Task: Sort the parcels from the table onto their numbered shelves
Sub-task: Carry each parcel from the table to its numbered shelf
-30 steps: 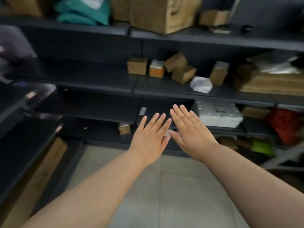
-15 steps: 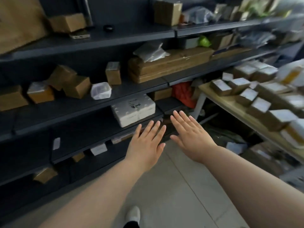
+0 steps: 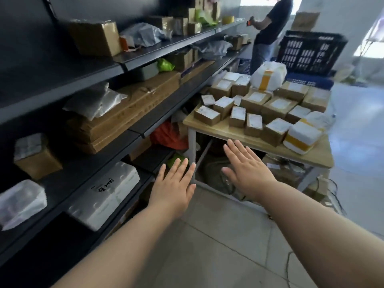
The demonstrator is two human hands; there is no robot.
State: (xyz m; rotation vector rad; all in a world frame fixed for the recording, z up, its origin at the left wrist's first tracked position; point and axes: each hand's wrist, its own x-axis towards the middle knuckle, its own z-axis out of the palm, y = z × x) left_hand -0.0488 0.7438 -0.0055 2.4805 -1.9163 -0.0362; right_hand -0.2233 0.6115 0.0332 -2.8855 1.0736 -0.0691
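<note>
While the left hand (image 3: 174, 183) and right hand (image 3: 247, 171) stretch out flat, fingers straight and holding nothing, they hover above the floor (image 3: 218, 235), just short of the worktop (image 3: 270, 145) on the right. Most of the sorting looks left to do: the parcels (image 3: 277, 107) crowd the worktop, none in hand, though the shelves (image 3: 176, 102) on the left already carry boxes and bags. Most parcels are small brown cartons with white labels; two are white foam bundles (image 3: 302, 138) banded in yellow tape
</note>
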